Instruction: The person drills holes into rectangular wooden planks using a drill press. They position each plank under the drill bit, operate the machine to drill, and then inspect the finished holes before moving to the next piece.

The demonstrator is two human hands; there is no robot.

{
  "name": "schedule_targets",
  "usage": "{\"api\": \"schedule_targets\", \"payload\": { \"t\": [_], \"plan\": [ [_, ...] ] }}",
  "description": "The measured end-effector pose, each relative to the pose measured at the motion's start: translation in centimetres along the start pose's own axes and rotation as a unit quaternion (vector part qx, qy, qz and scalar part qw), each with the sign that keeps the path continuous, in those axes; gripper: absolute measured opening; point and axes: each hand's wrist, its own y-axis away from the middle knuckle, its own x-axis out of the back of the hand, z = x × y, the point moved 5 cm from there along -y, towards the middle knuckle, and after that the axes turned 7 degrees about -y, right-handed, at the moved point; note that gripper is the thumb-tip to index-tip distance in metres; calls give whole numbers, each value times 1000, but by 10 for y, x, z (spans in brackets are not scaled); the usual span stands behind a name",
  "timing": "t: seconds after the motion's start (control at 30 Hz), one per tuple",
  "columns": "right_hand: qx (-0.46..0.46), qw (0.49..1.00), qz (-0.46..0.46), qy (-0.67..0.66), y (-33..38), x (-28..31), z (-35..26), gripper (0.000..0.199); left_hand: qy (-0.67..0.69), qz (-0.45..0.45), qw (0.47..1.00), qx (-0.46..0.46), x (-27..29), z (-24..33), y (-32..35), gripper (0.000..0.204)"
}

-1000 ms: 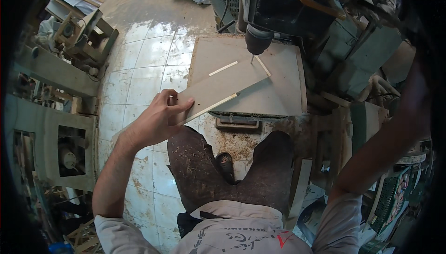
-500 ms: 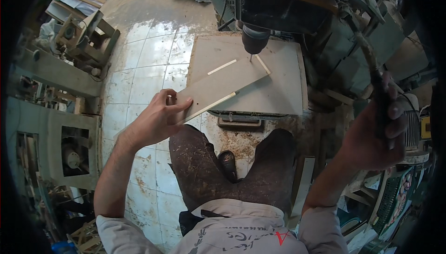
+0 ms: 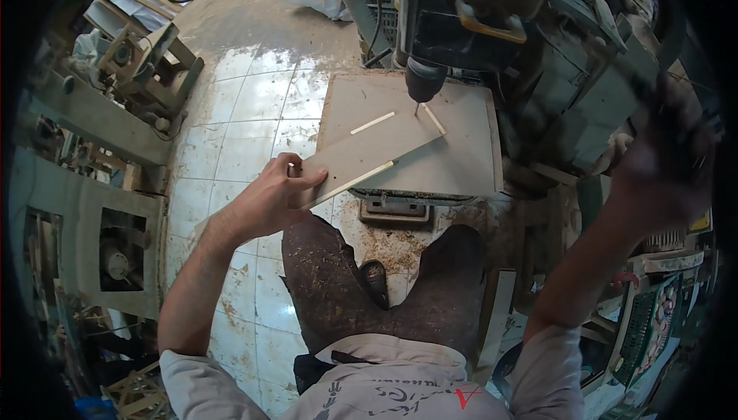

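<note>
Higher and farther out than before, the right hand (image 3: 667,162) blurs, its hold unclear, while the left hand (image 3: 275,191) pinches a long, beige, wood-like board (image 3: 377,143) overhanging the square tan surface (image 3: 470,162) at its near-left corner, drilling apparently underway, next needing steadiness beneath the black metal chuck (image 3: 425,79).

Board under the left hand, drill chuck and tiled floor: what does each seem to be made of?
Board: probably a wood-based panel, perhaps fibreboard, with a matte finish; its face is plain, even beige.
Drill chuck: likely metal, dark and dull, judging by its round, tapering body; a coating is possible.
Floor: apparently glazed ceramic, given the pale squares, thin joints and bright reflections.
</note>
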Motion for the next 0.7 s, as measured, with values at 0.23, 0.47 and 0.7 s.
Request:
{"api": "schedule_targets", "payload": {
  "t": [0.23, 0.47, 0.7],
  "plan": [
    [-22, 989, 70, 129, -100, -11, 60, 21, -17, 1, 1000, 12, -2, 2, 2, 71],
    [-240, 960, 72, 126, 99, -112, 85, 29, -44, 20, 998, 35, -11, 25, 11, 65],
    [-634, 759, -112, -97, 356, -228, 136, 77, -49, 115, 988, 90, -28, 61, 4, 68]
  ]
}}
